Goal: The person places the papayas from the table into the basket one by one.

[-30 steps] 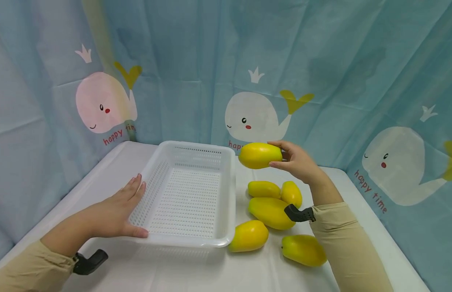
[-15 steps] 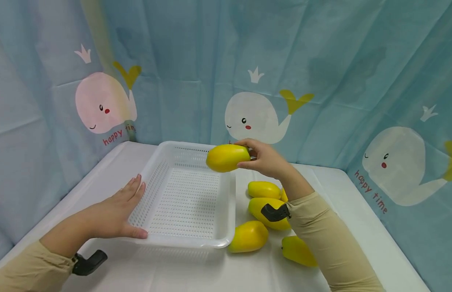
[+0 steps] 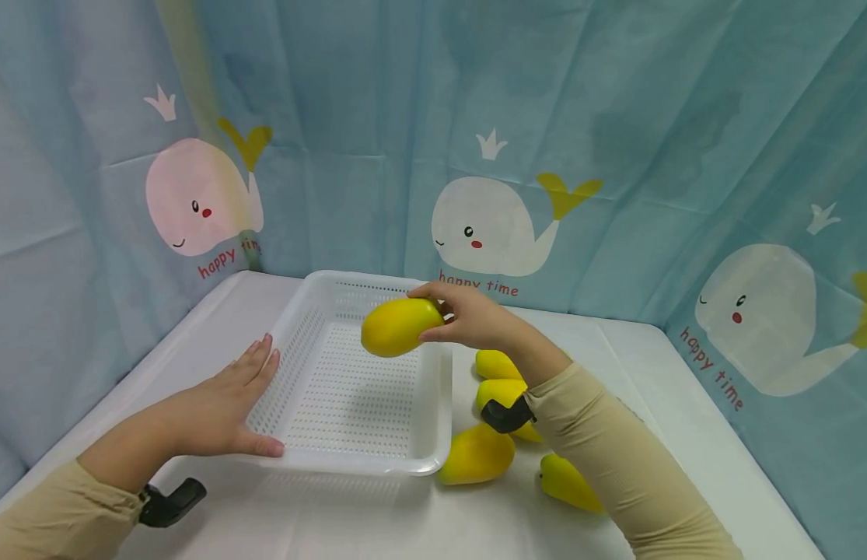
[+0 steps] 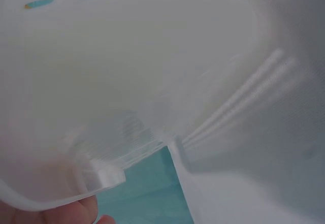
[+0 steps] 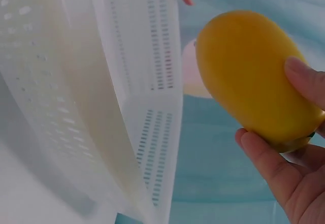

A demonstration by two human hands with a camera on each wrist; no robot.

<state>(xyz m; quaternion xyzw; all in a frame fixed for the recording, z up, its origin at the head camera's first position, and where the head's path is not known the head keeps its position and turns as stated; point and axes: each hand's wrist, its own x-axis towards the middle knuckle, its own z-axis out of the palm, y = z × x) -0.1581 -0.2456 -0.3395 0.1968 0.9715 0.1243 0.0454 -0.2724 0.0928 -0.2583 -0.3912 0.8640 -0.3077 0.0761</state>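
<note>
A plump yellow papaya, greenish at one end, is held by my right hand over the right part of a white perforated plastic basket. In the right wrist view my thumb and fingers grip one end of the papaya, and its other end points away from the palm. My left hand rests along the basket's left side, fingers extended over the rim and thumb on the near left corner. The left wrist view shows the basket's wall close up, with fingertips at its edge.
Several more papayas lie on the white-covered table right of the basket. One papaya is right beside the basket's near right corner; another papaya is partly hidden by my right sleeve. A blue curtain with whale prints surrounds the table.
My right hand has carried the papaya leftward from above the other papayas to over the basket, lowering it slightly. The left hand and basket have stayed still.
</note>
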